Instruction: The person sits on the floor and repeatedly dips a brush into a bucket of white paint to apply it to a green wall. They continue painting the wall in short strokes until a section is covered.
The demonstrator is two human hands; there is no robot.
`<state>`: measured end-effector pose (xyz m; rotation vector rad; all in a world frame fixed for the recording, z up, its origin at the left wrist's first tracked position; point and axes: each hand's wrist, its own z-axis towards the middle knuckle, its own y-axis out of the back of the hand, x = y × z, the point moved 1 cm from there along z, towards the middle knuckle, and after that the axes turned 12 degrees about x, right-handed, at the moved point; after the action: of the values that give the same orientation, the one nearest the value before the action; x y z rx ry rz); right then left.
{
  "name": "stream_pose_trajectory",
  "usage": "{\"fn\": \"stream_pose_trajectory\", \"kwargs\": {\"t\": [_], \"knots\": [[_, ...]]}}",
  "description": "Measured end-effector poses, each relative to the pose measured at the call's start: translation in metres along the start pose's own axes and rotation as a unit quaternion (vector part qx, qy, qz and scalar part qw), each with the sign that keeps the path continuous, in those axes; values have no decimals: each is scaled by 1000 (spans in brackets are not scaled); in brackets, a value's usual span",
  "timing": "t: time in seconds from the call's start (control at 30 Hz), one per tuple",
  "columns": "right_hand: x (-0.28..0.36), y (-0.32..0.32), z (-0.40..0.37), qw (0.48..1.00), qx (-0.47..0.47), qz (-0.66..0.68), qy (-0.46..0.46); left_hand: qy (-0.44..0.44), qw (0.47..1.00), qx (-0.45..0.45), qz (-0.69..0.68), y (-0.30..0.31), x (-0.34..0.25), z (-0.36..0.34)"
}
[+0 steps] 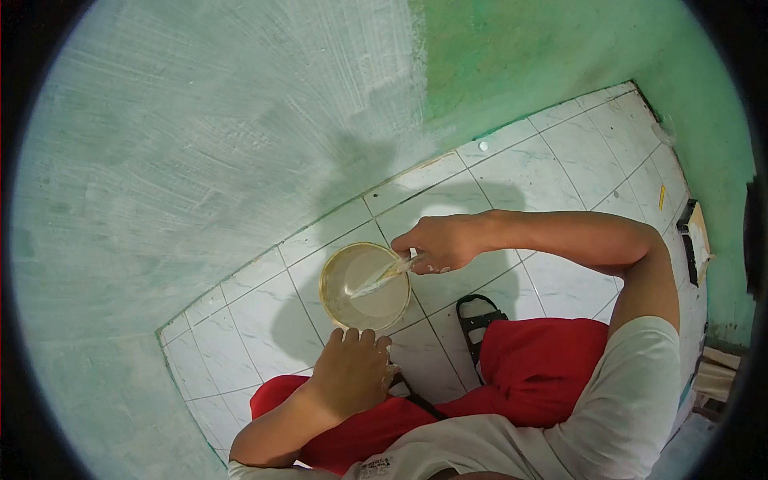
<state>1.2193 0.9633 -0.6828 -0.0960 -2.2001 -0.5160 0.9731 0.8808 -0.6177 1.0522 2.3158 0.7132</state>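
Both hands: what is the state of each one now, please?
Left hand: at the rim of the bucket; grip cannot be told.
Right hand: closed, holding the brush.

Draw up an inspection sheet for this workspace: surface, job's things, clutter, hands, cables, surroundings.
Surface: white tiled floor, with scattered dark specks.
Job's things: round container holding pale liquid; brush-like tool with its end inside.
Clutter: small white object near the wall; yellow strip farther right.
Hands: right hand grips the tool; left hand is at the container's near rim, its grip unclear.
Cables: nothing seen.
Surroundings: wall streaked whitish, beside a greener patch; dark-edged item at right, unidentified.
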Motion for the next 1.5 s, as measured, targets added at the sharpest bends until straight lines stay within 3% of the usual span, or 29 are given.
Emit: {"fn": "stream_pose_trajectory", "kwargs": {"t": [0.23, 0.4, 0.57, 0.93, 1.23, 1.5], "knots": [[5, -3, -8, 999, -4, 43, -6, -20, 1000, -19, 9, 1, -1, 1], [6, -5, -8, 998, -57, 22, 6, -13, 999, -34, 4, -4, 0, -3], [9, -5, -5, 999, -28, 23, -29, -30, 997, -77, 3, -9, 2, -7], [5, -5, 0, 999, -51, 1, -11, -20, 997, -74, 17, -12, 1, -8], [3, -2, 0, 997, -37, 61, -15, -22, 996, -84, 5, -14, 3, -10], [1, -2, 3, 999, -30, 18, -37, -19, 997, -79, 12, -12, 3, -10]]}}
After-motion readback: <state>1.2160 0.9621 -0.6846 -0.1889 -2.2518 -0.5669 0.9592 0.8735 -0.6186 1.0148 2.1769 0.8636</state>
